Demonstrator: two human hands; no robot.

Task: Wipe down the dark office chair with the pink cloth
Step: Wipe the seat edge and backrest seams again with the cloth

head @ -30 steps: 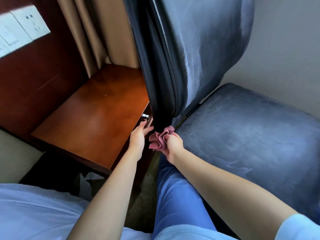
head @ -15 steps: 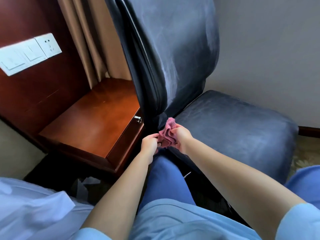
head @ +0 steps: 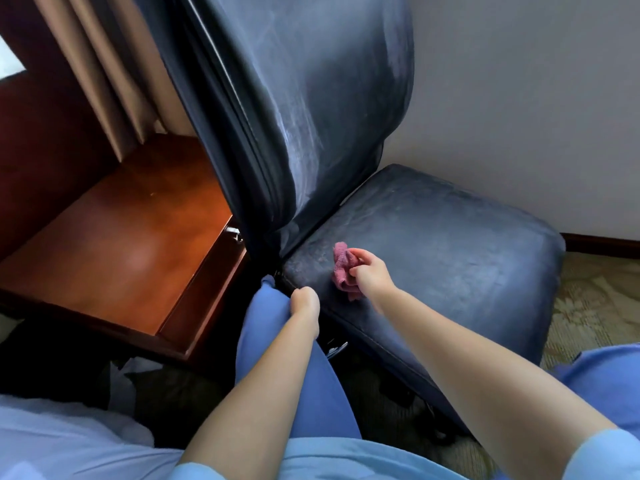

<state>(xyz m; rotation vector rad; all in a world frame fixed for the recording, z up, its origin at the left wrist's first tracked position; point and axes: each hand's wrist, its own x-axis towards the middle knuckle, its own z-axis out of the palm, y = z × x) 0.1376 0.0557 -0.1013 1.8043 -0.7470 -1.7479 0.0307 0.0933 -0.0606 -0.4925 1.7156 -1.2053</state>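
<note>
Since the cloth has left the hinge gap: the work has passed from the foot of the backrest onto the seat itself
right hand (head: 369, 273): half a second ago it was bunched against the seam where backrest meets seat; now it is out over the rear left part of the seat cushion (head: 433, 244), fingers curled round the pink cloth (head: 343, 268)
pink cloth: crumpled into a wad, gripped at its near side, the loose folds lying against the upholstery just ahead of the knuckles
left hand (head: 304, 299): earlier it was up beside the cloth, touching it; now it has dropped to the near corner of the seat by the blue-clad knee (head: 266, 306), fingers folded under, and I cannot tell whether it grips the seat edge or only rests there
dark office chair (head: 311, 116): backrest shows pale streaks across its face, and the cushion looks dusty and mottled near the cloth
wooden desk (head: 121, 244): just beside the chair on the left, a drawer knob (head: 233, 232) near the backrest edge
meaning for the task: the seam pass looks finished, and the broad seat surface is likely the step now in hand, with most of it not yet covered
watch for: the wad is small, so it probably needs many overlapping strokes to reach the far edge
</note>
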